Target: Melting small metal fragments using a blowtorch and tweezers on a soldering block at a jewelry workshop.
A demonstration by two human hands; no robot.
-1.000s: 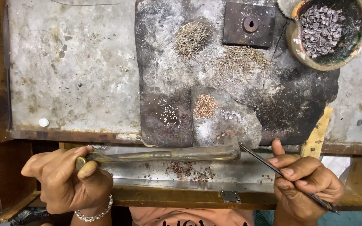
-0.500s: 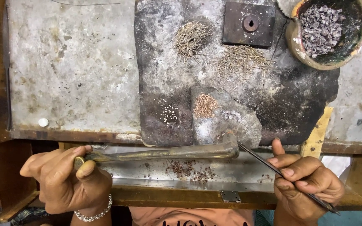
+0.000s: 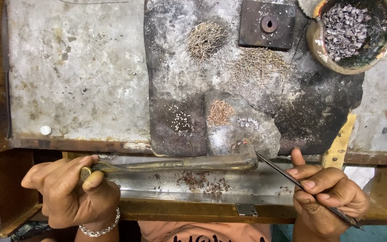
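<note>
Two hands work at the lower edge of the frame. At lower left, the left hand (image 3: 70, 190) has its fingers wrapped around the end of a long brass blowpipe (image 3: 175, 163), whose tip lies at the centre beside a grey slab (image 3: 242, 134) on the desk (image 3: 77, 85). At lower right, the right hand (image 3: 325, 195) pinches thin tweezers (image 3: 292, 179) that point up-left to the slab's edge. Small wire pieces (image 3: 220, 112) lie on the slab. A bowl (image 3: 350, 31) sits at upper right.
</note>
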